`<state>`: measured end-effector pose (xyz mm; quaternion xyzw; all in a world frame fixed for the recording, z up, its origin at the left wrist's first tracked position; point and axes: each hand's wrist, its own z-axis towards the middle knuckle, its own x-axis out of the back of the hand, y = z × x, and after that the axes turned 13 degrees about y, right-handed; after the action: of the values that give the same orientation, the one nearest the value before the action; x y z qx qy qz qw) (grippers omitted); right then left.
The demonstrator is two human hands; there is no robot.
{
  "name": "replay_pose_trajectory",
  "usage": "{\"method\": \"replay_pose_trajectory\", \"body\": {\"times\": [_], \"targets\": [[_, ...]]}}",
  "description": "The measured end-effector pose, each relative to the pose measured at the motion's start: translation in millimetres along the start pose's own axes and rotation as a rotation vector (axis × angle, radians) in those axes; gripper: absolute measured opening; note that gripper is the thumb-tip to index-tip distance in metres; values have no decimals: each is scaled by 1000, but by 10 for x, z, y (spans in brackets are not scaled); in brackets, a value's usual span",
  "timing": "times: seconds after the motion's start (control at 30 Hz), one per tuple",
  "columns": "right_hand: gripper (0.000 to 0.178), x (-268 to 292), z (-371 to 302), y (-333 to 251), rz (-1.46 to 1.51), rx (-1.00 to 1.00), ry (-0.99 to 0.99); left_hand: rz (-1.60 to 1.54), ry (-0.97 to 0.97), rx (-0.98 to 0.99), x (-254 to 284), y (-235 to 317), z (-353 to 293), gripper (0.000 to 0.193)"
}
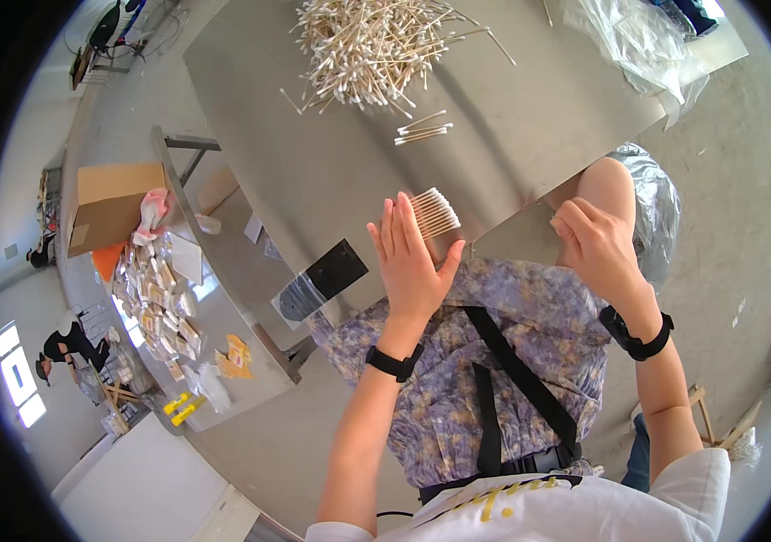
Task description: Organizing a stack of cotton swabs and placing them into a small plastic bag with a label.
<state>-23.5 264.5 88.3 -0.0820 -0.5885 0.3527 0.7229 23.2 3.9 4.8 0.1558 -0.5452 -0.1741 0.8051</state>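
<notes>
My left hand lies flat with its fingers stretched out and the thumb apart. Against its fingers is a neat row of cotton swabs, side by side on the metal table near its front edge. Off to the right, past that edge and close to my bare knee, my right hand is closed with fingers curled together; whatever they may hold is hidden. Farther back sits a big loose heap of cotton swabs. A few stray swabs lie between heap and row.
A black flat piece with clear plastic lies at the table's front left. On a lower side table are small packs and a cardboard box. Clear plastic bags cover the far right corner. Another person is at far left.
</notes>
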Motion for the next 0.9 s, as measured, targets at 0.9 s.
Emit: {"method": "replay_pose_trajectory", "body": {"times": [0.9], "targets": [[4, -1376, 775, -454, -31, 205, -130, 72, 25, 5, -150, -5, -97, 101]]}}
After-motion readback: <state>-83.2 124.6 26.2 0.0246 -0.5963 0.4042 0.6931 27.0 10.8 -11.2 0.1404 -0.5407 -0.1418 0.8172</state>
